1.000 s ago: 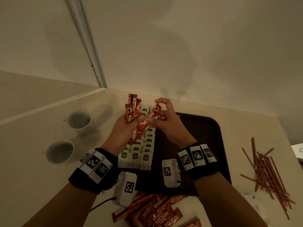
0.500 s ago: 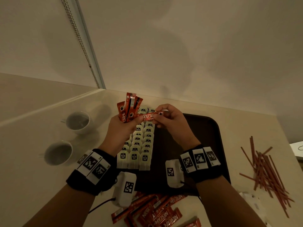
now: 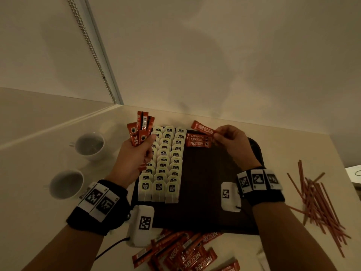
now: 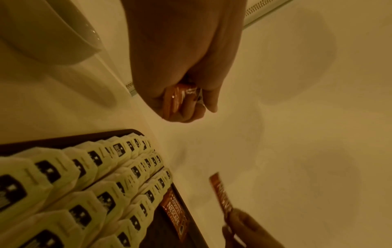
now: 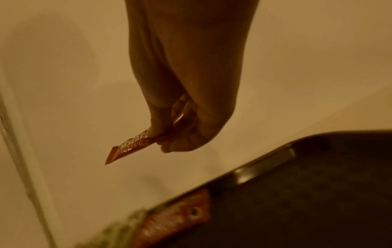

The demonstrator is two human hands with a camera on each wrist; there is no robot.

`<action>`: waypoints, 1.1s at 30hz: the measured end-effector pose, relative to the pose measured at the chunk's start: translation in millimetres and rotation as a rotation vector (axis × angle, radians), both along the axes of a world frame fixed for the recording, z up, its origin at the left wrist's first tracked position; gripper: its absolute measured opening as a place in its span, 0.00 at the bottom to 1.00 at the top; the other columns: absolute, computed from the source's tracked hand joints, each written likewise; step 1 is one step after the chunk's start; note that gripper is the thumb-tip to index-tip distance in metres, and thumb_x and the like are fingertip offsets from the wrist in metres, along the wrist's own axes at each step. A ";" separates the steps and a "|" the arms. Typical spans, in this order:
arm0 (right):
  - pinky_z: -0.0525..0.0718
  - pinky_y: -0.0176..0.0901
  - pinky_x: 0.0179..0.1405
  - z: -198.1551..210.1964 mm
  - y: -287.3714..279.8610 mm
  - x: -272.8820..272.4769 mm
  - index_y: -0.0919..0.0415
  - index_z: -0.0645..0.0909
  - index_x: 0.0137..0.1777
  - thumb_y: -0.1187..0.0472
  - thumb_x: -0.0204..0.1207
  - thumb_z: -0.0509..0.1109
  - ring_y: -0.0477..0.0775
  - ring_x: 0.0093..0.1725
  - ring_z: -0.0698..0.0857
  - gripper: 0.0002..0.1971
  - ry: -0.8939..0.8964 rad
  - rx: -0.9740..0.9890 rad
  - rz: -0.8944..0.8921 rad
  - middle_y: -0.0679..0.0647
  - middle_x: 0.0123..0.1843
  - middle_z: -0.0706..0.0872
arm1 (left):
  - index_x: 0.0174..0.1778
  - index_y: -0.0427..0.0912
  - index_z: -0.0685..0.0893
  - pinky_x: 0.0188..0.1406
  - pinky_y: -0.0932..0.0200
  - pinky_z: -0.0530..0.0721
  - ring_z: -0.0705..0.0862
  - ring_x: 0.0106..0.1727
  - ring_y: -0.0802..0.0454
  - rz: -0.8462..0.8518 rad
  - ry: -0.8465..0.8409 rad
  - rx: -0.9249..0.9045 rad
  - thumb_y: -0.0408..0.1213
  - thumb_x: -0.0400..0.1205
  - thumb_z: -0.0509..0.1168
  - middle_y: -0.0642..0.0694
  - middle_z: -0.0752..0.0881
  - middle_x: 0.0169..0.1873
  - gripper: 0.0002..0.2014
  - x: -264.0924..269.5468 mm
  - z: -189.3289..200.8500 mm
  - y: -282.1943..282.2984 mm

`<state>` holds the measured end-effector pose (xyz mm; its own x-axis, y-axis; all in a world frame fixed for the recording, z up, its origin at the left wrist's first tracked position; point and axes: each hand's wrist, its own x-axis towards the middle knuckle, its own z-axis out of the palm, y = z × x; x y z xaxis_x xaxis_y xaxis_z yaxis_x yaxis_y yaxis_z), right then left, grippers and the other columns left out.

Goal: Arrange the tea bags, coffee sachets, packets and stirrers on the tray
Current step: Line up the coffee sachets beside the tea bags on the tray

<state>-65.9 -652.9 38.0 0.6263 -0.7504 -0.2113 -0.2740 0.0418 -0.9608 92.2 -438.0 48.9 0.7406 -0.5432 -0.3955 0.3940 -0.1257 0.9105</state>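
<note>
A dark tray (image 3: 205, 192) lies on the counter with three rows of pale tea bags (image 3: 163, 167) along its left side. Two red coffee sachets (image 3: 198, 140) lie flat at the tray's far edge, next to the tea bags. My left hand (image 3: 134, 155) grips a bunch of red sachets (image 3: 140, 130) upright above the tray's far left corner. My right hand (image 3: 230, 141) pinches one red sachet (image 3: 203, 129) by its end, above the two that lie flat. The right wrist view shows that sachet (image 5: 131, 147) held between thumb and fingers.
Two white cups (image 3: 88, 144) stand left of the tray. A loose pile of red sachets (image 3: 185, 253) lies at the counter's near edge. Several red stirrers (image 3: 316, 200) are scattered to the right of the tray. The wall is close behind the tray.
My right hand has drawn one sachet out of the bunch and carried it right, over the tray's far edge. My left hand stays with the bunch at the tray's far left.
</note>
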 end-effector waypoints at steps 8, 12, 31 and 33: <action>0.79 0.39 0.56 -58.4 -15.8 -11.7 0.53 0.84 0.45 0.64 0.72 0.75 0.41 0.49 0.83 0.06 0.376 -0.218 0.110 0.45 0.47 0.85 | 0.37 0.42 0.79 0.19 0.67 0.70 0.71 0.21 0.57 -0.047 0.049 0.009 0.38 0.81 0.66 0.48 0.76 0.24 0.08 -1.7 -5.1 5.8; 0.73 0.39 0.59 -64.5 -9.3 -4.4 0.53 0.83 0.47 0.64 0.72 0.75 0.42 0.54 0.78 0.07 0.409 -0.207 0.135 0.41 0.49 0.81 | 0.38 0.41 0.79 0.21 0.66 0.70 0.72 0.22 0.57 -0.050 0.036 0.029 0.38 0.81 0.66 0.48 0.77 0.24 0.08 -2.9 -6.8 6.9; 0.75 0.38 0.54 -79.3 -10.3 17.5 0.56 0.78 0.51 0.61 0.72 0.75 0.44 0.52 0.78 0.11 0.494 -0.250 0.001 0.48 0.53 0.80 | 0.38 0.40 0.80 0.23 0.63 0.68 0.71 0.25 0.54 -0.024 0.092 0.060 0.39 0.80 0.68 0.50 0.78 0.23 0.07 -1.3 -7.4 8.0; 0.75 0.37 0.53 -79.2 -10.4 16.5 0.56 0.78 0.51 0.62 0.72 0.75 0.44 0.52 0.78 0.10 0.487 -0.248 -0.006 0.47 0.52 0.80 | 0.39 0.40 0.80 0.23 0.63 0.68 0.72 0.25 0.54 -0.027 0.088 0.062 0.38 0.80 0.67 0.49 0.78 0.23 0.07 -1.4 -6.8 7.8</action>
<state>-49.4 -663.3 -41.2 0.4957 -0.8180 -0.2919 -0.6904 -0.1673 -0.7038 90.8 -430.2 42.1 0.6869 -0.5348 -0.4921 0.4682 -0.1923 0.8625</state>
